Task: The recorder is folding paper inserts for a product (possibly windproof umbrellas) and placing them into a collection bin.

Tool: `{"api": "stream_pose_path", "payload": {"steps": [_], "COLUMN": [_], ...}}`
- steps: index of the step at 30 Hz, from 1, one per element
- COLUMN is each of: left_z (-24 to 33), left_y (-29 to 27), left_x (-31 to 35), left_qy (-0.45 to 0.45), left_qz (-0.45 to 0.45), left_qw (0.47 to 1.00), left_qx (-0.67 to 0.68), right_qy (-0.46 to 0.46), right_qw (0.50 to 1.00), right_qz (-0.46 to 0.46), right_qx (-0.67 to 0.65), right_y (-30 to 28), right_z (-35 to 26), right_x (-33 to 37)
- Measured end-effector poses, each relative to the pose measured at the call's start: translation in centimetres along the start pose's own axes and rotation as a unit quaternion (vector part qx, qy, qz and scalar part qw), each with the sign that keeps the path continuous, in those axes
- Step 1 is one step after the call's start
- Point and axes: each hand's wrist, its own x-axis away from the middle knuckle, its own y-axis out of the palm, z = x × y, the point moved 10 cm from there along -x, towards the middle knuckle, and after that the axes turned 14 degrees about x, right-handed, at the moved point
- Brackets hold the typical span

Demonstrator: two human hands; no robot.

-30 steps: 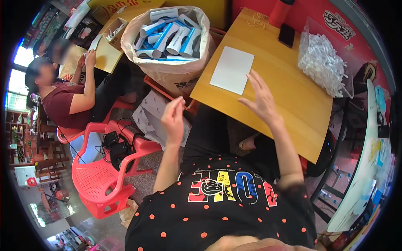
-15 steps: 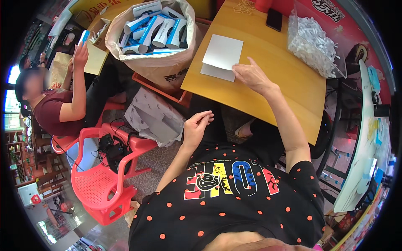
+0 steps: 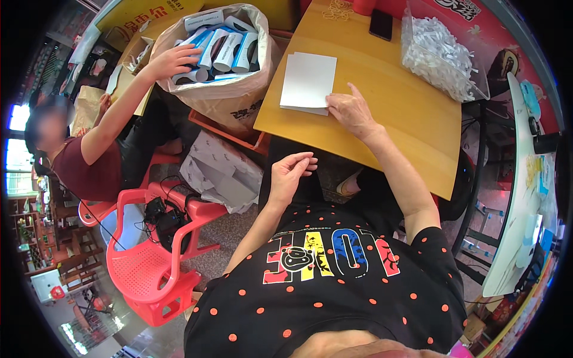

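On the yellow wooden table lies folded or stacked white paper [image 3: 308, 80], with a second layer showing along its near edge. My right hand [image 3: 353, 111] pinches its near right corner between thumb and fingers, with the index finger raised. My left hand [image 3: 290, 179] hangs in front of the table's near edge, above my lap. Its fingers are drawn together against the thumb, and nothing shows between them.
A clear bin of white paper strips [image 3: 440, 56], a black phone [image 3: 381, 25] and rubber bands [image 3: 338, 11] are on the table [image 3: 382, 143]. Left stands a sack [image 3: 224, 101] of blue-and-white rolled tubes. A co-worker's hand [image 3: 174, 61] reaches into it. A red chair [image 3: 143, 262] stands nearer.
The paper's upper layer has come down flatter over the lower one, my right hand still at its corner. My left hand has shifted slightly. The co-worker's arm has moved over to the sack.
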Motion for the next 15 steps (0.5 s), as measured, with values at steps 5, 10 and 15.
{"api": "stream_pose_path", "payload": {"steps": [5,10,15], "left_z": [-0.4,3.4,2.6], "left_y": [-0.7,1.0,-1.7], "left_x": [-0.5,-2.4,-4.2], "left_qy": [-0.065,-0.076,-0.078], "left_qz": [0.032,-0.044,-0.041], "left_qw": [0.989,0.912,0.950], "left_qx": [0.131,0.400,0.300], "right_qy": [-0.026,-0.145,-0.110], "right_qw": [0.981,0.983,0.974], "right_qz": [0.194,0.093,-0.028], "right_qx": [0.007,-0.069,-0.196], "right_y": [-6.9,-10.5,-9.2], "right_z": [-1.0,-6.4,-7.5], "right_x": [0.8,5.1,8.4]}}
